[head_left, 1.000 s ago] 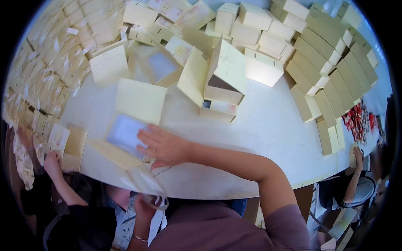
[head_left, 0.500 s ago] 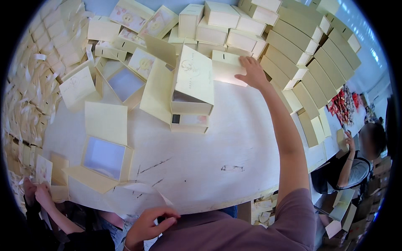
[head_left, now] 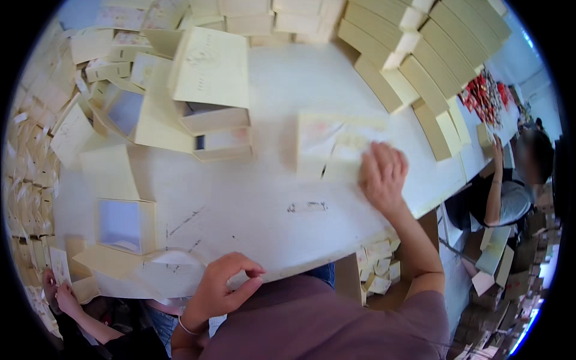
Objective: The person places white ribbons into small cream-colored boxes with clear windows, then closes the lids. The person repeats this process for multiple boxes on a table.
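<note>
A cream cardboard gift box (head_left: 324, 147) with a printed, flowery face lies blurred by motion on the white table. My right hand (head_left: 384, 177) grips its right end, fingers bent over the edge. Near the table's front edge hovers my left hand (head_left: 230, 285), its thumb and fingers curved apart with nothing between them. Left of the gripped box, a cream box with its lid partly raised (head_left: 213, 66) sits on another box (head_left: 231, 144). An open box with a pale interior (head_left: 123, 225) lies farther left, flaps spread, a white ribbon (head_left: 174, 258) beside it.
Stacked cream boxes (head_left: 444, 54) line the table's back and right. Boxes with ribbons (head_left: 30, 174) are piled at the far left. A co-worker's hands (head_left: 66, 297) handle a box at lower left; another person (head_left: 510, 186) sits at right. A carton of small boxes (head_left: 378, 267) stands below the table edge.
My right hand has drawn the box from the back stack toward me across the table. My left hand has shifted slightly upward and right. The whole view has tilted downward.
</note>
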Motion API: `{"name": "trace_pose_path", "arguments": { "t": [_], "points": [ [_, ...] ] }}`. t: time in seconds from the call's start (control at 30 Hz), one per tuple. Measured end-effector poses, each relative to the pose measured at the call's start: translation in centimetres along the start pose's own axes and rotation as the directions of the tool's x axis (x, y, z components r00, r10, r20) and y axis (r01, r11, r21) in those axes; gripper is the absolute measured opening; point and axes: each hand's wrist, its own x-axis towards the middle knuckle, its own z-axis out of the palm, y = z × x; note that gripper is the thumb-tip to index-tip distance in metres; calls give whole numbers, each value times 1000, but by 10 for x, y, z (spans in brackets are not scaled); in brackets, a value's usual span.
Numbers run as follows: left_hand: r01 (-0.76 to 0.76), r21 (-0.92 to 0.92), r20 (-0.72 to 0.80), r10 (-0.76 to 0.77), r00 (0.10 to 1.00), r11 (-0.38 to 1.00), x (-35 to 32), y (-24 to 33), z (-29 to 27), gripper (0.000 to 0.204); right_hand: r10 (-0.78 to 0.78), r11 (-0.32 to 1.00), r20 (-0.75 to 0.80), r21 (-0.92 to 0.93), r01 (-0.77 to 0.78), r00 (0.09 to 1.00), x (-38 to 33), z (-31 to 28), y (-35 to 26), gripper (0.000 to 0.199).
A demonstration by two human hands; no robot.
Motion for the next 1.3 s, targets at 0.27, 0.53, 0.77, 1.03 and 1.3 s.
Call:
{"name": "trace_pose_path", "arguments": {
  "t": [0.27, 0.53, 0.77, 1.03, 1.3],
  "points": [
    [-222, 540, -67, 305, 950, 812, 54, 11, 12, 42, 42, 781, 416, 553, -290, 908, -27, -54, -2, 53],
    [-70, 647, 48, 51, 998, 759, 63, 6, 37, 62, 264, 681, 633, 411, -605, 728, 21, -45, -27, 45],
    [168, 856, -372, 356, 857, 489, 73, 9, 4, 51, 101, 607, 705, 516, -604, 702, 19, -81, -23, 31],
    [133, 870, -145, -12, 989, 474, 69, 26, 24, 62, -70, 335, 493, 830, -445, 867, -8, -65, -95, 50],
    [100, 840, -53, -102, 993, 533, 84, 28, -1, 67, -45, 579, 162, 808, -106, 986, -9, -59, -142, 43]
  ]
}}
